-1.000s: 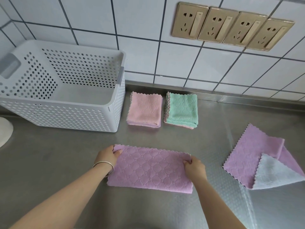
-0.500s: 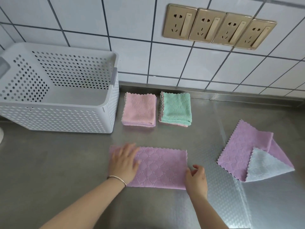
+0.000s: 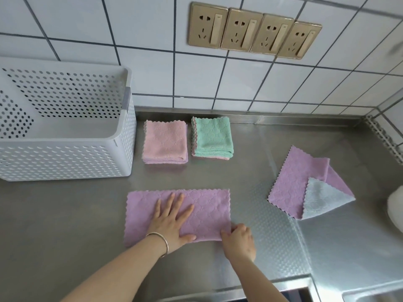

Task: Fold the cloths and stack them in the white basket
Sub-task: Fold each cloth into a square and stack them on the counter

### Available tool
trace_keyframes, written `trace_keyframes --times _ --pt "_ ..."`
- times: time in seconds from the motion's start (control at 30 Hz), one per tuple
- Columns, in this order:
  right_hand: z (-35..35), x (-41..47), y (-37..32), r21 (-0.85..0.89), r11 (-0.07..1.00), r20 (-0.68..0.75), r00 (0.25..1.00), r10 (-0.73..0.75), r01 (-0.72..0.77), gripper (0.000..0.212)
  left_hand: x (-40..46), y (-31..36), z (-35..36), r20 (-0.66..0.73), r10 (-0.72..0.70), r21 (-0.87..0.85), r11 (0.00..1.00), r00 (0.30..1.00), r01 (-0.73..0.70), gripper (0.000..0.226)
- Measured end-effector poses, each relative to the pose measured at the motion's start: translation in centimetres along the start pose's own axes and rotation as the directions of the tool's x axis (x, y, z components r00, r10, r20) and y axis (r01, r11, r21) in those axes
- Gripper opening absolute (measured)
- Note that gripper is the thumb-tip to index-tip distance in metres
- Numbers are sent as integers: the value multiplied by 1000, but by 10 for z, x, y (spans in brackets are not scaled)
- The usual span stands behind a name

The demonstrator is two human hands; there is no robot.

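A purple cloth (image 3: 209, 205), folded once into a long rectangle, lies on the steel counter in front of me. My left hand (image 3: 172, 223) presses flat on its middle with fingers spread. My right hand (image 3: 238, 239) pinches the cloth's near right corner. Behind it sit two folded stacks: a pink stack (image 3: 165, 141) and a green-topped stack (image 3: 212, 137). A second purple cloth (image 3: 301, 182) lies unfolded to the right with one corner turned over, showing its grey underside. The white perforated basket (image 3: 65, 160) stands at the left with nothing visible inside.
The steel counter (image 3: 65, 214) meets a tiled wall with four gold sockets (image 3: 253, 31). A sink edge (image 3: 305, 286) runs along the bottom right. A white rounded object (image 3: 395, 205) shows at the right border.
My left hand slid from the cloth's left end to its middle and now lies flat. My right hand moved from the right edge to the near right corner and took hold of it.
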State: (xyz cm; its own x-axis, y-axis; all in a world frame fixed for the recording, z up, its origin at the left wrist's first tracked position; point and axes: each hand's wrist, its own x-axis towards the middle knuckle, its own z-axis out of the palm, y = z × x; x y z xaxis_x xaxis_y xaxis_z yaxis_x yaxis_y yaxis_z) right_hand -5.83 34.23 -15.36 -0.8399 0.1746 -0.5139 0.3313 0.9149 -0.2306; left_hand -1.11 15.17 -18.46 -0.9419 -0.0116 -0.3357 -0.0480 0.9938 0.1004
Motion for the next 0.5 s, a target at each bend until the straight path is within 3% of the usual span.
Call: trace_keyframes --times 0.1,0.2,0.3,0.37,0.43,0.5 --pt "-2 3 -4 -123 992 35 999 16 -11 50 1 1 -1 93 -8 -24 1000 996 10 93" --pt "-4 3 -8 -138 990 66 997 46 -36 45 2 1 -3 133 -26 -13 1000 991 28 90" --pt "-9 -2 -11 -27 999 59 998 -20 22 27 1 4 -21 177 -43 -121 990 983 65 83" --pt "-10 -10 -13 113 987 5 994 -112 110 7 2 11 -37 72 -76 -301 949 994 94 66" --pt "-9 -23 -19 176 952 -124 965 -231 250 8 3 19 -55 -90 -159 -585 807 983 77 39" --pt "-5 -34 -28 181 908 -219 916 -337 378 14 3 28 -76 -96 -199 -816 577 975 38 17"
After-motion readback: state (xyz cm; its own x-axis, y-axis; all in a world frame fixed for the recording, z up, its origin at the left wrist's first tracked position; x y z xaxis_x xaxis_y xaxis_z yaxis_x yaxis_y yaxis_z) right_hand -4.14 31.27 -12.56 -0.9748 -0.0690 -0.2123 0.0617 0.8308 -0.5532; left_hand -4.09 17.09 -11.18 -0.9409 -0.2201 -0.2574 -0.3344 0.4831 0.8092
